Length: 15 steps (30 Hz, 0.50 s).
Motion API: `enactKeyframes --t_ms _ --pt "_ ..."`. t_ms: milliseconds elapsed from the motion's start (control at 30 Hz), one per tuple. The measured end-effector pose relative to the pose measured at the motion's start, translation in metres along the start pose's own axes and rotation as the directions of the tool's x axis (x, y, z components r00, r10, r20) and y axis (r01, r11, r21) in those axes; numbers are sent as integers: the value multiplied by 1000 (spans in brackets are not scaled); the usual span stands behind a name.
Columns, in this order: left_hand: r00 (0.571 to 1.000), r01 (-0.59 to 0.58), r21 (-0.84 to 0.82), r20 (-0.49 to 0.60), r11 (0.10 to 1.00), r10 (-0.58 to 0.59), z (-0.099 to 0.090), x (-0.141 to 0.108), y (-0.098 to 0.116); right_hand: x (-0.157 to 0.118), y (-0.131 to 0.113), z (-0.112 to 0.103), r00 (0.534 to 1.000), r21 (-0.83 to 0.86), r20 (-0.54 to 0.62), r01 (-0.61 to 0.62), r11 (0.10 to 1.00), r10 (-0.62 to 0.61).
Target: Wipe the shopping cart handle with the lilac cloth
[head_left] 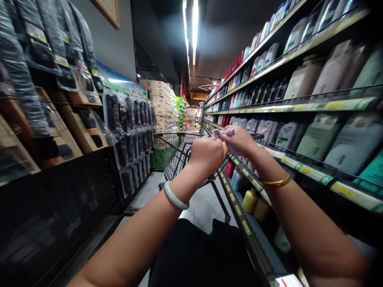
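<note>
Right hand [241,139] gripping purple cloth [228,132]; left hand [208,156] closed in fist against it, contents hidden. Shopping cart [168,153] just ahead, bottles [318,137] on shelves [314,106] at right.

A small pale-lilac cloth [229,131], soft and crumpled, is bunched between the left hand [207,154] and the right hand [241,140], its folds poking up above the fingers, the rest largely hidden
</note>
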<state>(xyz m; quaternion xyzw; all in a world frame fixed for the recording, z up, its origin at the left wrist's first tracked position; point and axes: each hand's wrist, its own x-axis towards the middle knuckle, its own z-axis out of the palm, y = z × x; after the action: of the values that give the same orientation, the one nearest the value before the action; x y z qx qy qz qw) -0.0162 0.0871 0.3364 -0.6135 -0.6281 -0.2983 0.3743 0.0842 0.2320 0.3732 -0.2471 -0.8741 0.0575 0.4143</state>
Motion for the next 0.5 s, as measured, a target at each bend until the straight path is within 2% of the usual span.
enactKeyframes --t_ms 100,233,367,433,500 --pt "999 1 -163 50 987 8 -8 -1 -5 -8 11 -10 1000 67 -2 20 998 -20" --pt "991 92 -316 117 944 -57 -6 -10 -38 -19 26 -24 1000 103 -8 -8 995 8" --pt "963 224 -359 226 906 -149 24 -20 -68 -28 21 -44 998 22 11 -60 998 60" --pt "939 292 -391 289 873 -185 41 -23 -69 -33 8 -58 996 -9 61 -63 998 63" --pt "920 334 -420 338 844 -196 51 -24 -61 -38 -8 -72 985 13 169 -47 999 44"
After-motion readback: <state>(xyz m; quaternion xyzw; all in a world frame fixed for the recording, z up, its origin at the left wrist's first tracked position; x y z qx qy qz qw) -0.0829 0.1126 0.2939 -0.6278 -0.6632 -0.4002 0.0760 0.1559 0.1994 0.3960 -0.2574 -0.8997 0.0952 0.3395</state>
